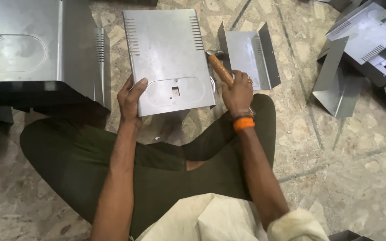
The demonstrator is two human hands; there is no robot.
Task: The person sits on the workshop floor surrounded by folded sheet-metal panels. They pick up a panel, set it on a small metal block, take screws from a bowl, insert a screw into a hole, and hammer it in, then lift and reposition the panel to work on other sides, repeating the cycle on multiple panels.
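Note:
A grey sheet-metal cover (pixel 166 49) with vent slots along both sides and a pressed oval near its lower edge lies on the floor in front of my crossed legs. My left hand (pixel 131 97) grips its lower left edge, thumb on top. My right hand (pixel 237 93), with an orange wristband and a ring, is closed around the wooden handle of a hammer (pixel 220 67). The hammer's metal head sits at the cover's right edge.
A folded metal bracket (pixel 250 53) lies just right of the cover. A stack of large metal housings (pixel 32 44) stands at the left. More covers and bent panels (pixel 358 49) are piled at the right. The floor (pixel 345 169) is patterned stone.

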